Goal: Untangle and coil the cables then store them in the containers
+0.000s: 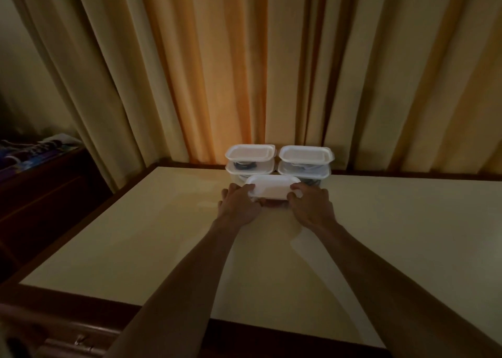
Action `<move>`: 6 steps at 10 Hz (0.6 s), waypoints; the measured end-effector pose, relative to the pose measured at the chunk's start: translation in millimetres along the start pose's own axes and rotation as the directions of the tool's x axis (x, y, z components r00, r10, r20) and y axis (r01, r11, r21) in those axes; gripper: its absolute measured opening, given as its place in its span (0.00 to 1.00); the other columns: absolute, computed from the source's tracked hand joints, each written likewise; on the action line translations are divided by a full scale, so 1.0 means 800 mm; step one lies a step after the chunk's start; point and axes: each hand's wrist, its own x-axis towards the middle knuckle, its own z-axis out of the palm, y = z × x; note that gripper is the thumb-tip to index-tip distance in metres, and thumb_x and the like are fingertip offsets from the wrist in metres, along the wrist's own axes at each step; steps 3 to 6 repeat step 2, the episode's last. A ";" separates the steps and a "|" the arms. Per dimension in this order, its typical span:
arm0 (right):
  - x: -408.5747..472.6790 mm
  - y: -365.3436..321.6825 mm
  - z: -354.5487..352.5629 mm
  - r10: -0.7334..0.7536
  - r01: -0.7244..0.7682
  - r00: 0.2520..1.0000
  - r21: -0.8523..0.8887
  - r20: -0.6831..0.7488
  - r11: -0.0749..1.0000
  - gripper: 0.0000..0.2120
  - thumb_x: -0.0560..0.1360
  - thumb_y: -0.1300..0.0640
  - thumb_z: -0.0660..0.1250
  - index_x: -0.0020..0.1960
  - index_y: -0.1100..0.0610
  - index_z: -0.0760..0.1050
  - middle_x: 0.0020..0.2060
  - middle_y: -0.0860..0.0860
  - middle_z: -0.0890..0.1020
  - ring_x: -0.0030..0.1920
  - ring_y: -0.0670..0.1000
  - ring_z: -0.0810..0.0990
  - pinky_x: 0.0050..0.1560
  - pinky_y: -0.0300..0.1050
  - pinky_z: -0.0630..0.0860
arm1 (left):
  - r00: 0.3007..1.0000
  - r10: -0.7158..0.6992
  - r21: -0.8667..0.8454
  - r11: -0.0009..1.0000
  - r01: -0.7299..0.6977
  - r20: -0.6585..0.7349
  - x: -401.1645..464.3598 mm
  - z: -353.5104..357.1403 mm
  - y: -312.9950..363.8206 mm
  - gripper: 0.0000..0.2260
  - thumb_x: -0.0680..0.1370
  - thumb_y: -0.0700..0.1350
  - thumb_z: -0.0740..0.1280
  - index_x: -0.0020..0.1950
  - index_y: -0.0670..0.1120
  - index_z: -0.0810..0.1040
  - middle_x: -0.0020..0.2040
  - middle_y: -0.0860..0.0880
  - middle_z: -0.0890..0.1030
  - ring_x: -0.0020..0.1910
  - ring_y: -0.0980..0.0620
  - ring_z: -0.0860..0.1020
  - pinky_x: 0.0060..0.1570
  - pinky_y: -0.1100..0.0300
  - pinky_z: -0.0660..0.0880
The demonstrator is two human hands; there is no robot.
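Bedding (35, 151), patterned, at 9 o'clock on a dark wooden ledge. Cream table (135, 235), dark wood edging. Left hand (239, 205), fingers curled round the left end of the front container (273, 190), white-lidded, at 12 o'clock of table centre. Behind it, touching: left stack (250, 159) and right stack (305, 162), two lidded containers each, coiled cables dimly visible inside. Right hand (312, 205) grips the front container's right end. Curtain (244, 72) behind.
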 end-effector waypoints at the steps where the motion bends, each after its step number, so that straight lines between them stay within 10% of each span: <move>1: 0.002 -0.001 -0.004 0.000 0.000 1.000 -0.011 0.009 1.000 0.21 0.82 0.48 0.60 0.75 0.47 0.73 0.71 0.58 0.74 0.69 0.63 0.68 0.68 0.58 0.69 | 1.000 -0.003 -0.015 1.000 0.003 0.009 -0.002 -0.003 0.004 0.29 0.78 0.54 0.70 0.79 0.55 0.67 0.73 0.44 0.65 0.73 0.39 0.63 0.71 0.44 0.66; 6: 0.001 0.003 -0.010 0.006 -0.005 1.000 0.028 -0.028 1.000 0.24 0.82 0.47 0.61 0.77 0.45 0.70 0.74 0.57 0.70 0.71 0.62 0.67 0.71 0.58 0.67 | 0.998 -0.006 -0.063 0.998 0.002 -0.055 -0.014 -0.004 0.021 0.32 0.75 0.55 0.72 0.78 0.54 0.66 0.72 0.45 0.61 0.72 0.39 0.62 0.71 0.43 0.65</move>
